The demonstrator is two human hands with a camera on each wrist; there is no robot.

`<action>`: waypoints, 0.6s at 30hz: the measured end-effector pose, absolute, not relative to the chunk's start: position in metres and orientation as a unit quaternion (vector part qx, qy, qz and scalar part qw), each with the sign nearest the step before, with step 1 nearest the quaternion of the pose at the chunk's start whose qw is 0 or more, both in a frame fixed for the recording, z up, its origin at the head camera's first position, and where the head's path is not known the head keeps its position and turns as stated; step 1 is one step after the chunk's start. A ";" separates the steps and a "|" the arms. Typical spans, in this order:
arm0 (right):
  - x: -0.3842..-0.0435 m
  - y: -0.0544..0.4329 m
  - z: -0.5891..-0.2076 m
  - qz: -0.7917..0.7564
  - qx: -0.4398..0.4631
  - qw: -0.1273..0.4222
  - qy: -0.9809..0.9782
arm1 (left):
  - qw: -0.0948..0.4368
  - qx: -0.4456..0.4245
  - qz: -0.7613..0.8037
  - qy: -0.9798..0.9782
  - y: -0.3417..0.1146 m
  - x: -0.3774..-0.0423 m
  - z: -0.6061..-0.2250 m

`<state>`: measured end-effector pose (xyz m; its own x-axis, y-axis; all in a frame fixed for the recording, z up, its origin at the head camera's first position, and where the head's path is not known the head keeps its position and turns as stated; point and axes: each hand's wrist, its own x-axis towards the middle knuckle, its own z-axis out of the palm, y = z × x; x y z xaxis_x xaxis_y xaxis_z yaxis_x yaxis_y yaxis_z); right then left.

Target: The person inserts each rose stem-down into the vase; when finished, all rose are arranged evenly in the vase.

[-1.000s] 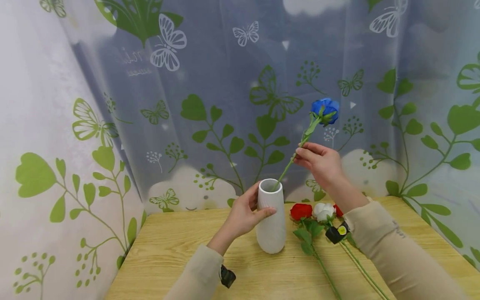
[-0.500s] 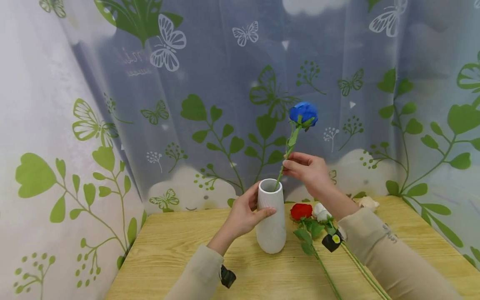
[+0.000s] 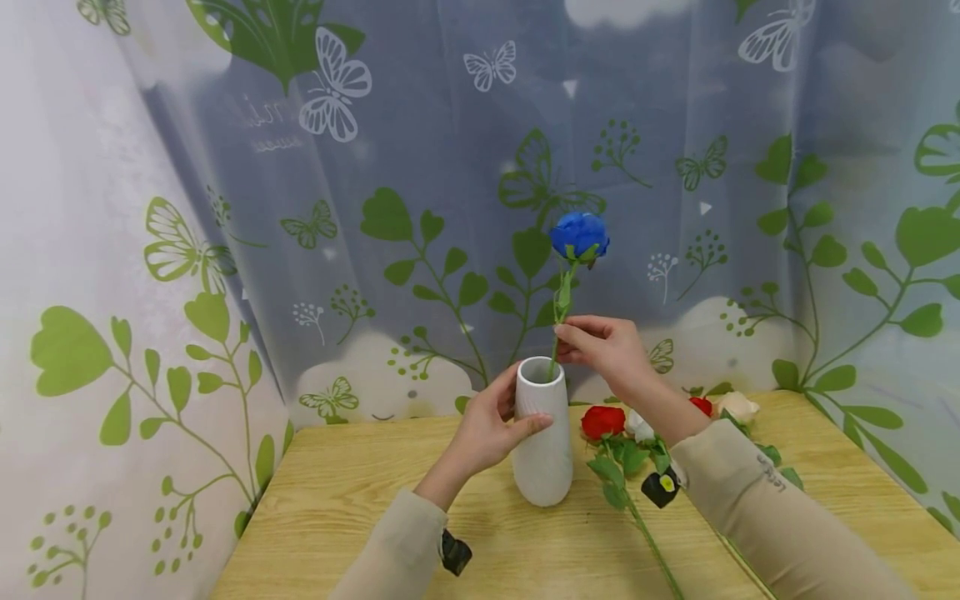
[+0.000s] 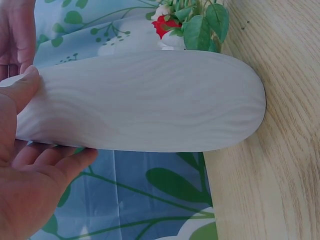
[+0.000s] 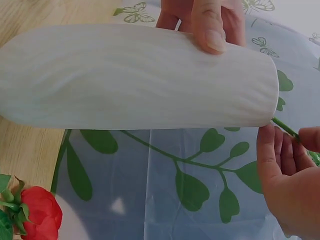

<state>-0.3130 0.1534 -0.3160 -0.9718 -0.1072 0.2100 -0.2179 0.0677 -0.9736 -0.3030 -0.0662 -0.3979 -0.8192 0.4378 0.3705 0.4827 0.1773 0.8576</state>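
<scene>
A white vase (image 3: 543,450) with a faint wavy relief stands upright on the table. My left hand (image 3: 487,423) grips it near the top, thumb across the front and fingers behind, as the left wrist view also shows on the vase (image 4: 145,102). Above the rim, my right hand (image 3: 603,348) pinches the green stem of a blue rose (image 3: 580,237). The stem's lower end is inside the vase mouth, its tip hidden by the wall. In the right wrist view the stem (image 5: 286,128) passes over the rim, close to the fingers of the right hand (image 5: 295,175).
Right of the vase, a red rose (image 3: 603,423), a white rose (image 3: 639,427) and a cream rose (image 3: 738,407) lie on the wooden table (image 3: 360,500). Another red bloom (image 3: 701,405) shows behind the right forearm. A printed curtain (image 3: 420,100) hangs behind.
My right hand has moved left and down with the blue rose, bringing the stem from a slant to nearly upright and somewhat deeper in the vase. The left hand and vase have stayed put.
</scene>
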 end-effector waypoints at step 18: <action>-0.314 0.151 -0.319 0.624 0.114 0.060 -0.771 | 0.018 -0.296 -0.561 -0.773 -0.066 -0.303 -0.399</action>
